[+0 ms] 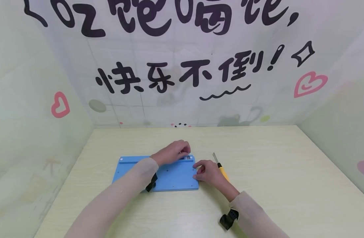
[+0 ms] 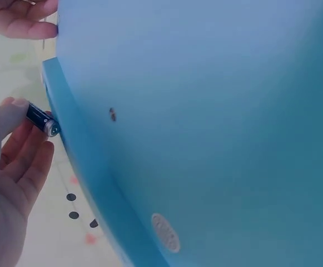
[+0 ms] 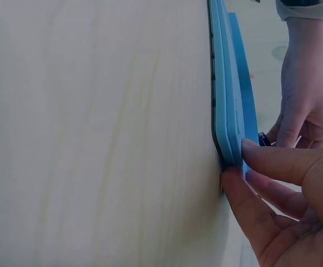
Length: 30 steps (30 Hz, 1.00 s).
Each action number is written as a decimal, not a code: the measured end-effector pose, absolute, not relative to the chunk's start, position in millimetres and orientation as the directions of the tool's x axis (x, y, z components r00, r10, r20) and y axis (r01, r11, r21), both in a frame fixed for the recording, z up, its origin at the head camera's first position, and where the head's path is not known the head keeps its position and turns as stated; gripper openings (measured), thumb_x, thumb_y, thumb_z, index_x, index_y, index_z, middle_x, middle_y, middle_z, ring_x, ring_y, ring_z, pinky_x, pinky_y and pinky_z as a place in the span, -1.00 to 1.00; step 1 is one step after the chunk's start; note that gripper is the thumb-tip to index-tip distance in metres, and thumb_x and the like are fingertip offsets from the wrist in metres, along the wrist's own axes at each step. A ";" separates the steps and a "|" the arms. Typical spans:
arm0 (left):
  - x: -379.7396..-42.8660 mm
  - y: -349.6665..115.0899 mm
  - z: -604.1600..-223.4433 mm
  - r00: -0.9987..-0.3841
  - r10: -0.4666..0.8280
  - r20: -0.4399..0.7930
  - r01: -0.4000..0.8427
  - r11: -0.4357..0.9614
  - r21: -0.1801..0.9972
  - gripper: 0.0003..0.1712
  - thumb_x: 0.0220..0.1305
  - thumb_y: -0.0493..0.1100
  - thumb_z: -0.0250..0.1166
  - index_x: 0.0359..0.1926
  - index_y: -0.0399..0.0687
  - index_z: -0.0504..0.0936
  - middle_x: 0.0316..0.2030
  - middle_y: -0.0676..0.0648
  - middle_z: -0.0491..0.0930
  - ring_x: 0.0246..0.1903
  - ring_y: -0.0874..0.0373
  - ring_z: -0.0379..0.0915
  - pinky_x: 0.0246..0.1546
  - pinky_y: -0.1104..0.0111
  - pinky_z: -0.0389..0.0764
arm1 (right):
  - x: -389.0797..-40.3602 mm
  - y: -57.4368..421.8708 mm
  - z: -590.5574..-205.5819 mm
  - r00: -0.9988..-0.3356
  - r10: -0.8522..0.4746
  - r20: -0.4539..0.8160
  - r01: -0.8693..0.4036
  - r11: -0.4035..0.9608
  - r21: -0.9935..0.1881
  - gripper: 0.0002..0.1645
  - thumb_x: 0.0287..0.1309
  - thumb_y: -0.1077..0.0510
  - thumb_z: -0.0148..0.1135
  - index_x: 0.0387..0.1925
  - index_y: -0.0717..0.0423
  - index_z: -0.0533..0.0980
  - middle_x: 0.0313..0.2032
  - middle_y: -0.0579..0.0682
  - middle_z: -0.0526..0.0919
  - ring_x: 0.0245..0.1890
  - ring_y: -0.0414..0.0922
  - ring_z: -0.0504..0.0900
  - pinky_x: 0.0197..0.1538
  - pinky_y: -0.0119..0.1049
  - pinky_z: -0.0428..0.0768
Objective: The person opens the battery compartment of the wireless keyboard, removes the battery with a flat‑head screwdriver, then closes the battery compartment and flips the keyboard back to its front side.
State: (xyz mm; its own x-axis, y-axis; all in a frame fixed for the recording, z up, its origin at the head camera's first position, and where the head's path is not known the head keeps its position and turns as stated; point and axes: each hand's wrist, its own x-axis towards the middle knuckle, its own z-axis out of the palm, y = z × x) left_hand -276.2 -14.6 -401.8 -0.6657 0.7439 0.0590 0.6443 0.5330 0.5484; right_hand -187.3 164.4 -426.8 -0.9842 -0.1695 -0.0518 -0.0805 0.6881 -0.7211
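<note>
A blue keyboard (image 1: 179,178) lies face down on the table, with key edges showing beneath it in the right wrist view. At its raised far edge, my left hand (image 1: 172,152) pinches a small dark battery (image 2: 39,117) between thumb and fingers. The battery's silver end points at the raised ridge (image 2: 86,156), beside the battery opening (image 1: 187,157) at the far right corner. My right hand (image 1: 210,172) grips the keyboard's right short side, thumb on the upturned underside and a fingertip (image 3: 233,178) at the lower edge.
A screwdriver (image 1: 223,172) with a yellow and black handle lies just right of my right hand, partly hidden by it. The pale wooden table (image 1: 277,165) meets a printed backdrop (image 1: 176,112) behind and side panels left and right.
</note>
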 end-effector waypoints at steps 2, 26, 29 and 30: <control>-277.8 -15.4 -399.1 -0.664 0.744 0.070 0.649 0.528 0.547 -0.91 0.27 -0.26 0.16 -0.19 -0.07 0.47 -0.31 0.05 0.42 -0.29 0.19 0.33 -0.19 0.41 0.43 | -187.2 164.2 -426.5 -0.984 -0.167 -0.053 -0.078 0.689 -0.721 -0.65 -0.11 0.26 0.41 -0.20 0.23 0.57 -0.55 -0.08 0.50 -0.56 -0.19 0.44 -0.45 -0.36 0.48; -291.0 -59.8 -370.0 -0.754 0.652 -0.082 0.550 0.694 0.465 -0.92 0.25 -0.30 0.17 -0.24 -0.18 0.55 -0.37 0.02 0.42 -0.31 0.13 0.33 -0.22 0.37 0.45 | -185.3 163.5 -426.6 -0.986 -0.158 -0.044 -0.076 0.678 -0.731 -0.67 -0.11 0.27 0.40 -0.21 0.21 0.58 -0.54 -0.07 0.49 -0.53 -0.17 0.43 -0.44 -0.35 0.46; -293.0 -65.1 -372.6 -0.766 0.635 -0.102 0.526 0.710 0.468 -0.93 0.24 -0.29 0.18 -0.25 -0.16 0.57 -0.37 0.02 0.44 -0.31 0.13 0.33 -0.21 0.37 0.45 | -185.4 163.4 -427.1 -0.987 -0.155 -0.046 -0.072 0.675 -0.734 -0.67 -0.11 0.27 0.40 -0.20 0.21 0.58 -0.54 -0.08 0.49 -0.53 -0.17 0.43 -0.44 -0.35 0.46; -293.5 -66.8 -373.8 -0.768 0.630 -0.110 0.518 0.714 0.472 -0.92 0.24 -0.29 0.19 -0.25 -0.16 0.57 -0.36 0.02 0.44 -0.30 0.13 0.34 -0.20 0.37 0.46 | -185.3 163.4 -427.3 -0.987 -0.155 -0.046 -0.071 0.674 -0.735 -0.67 -0.11 0.28 0.40 -0.20 0.21 0.58 -0.54 -0.08 0.50 -0.53 -0.17 0.43 -0.44 -0.35 0.46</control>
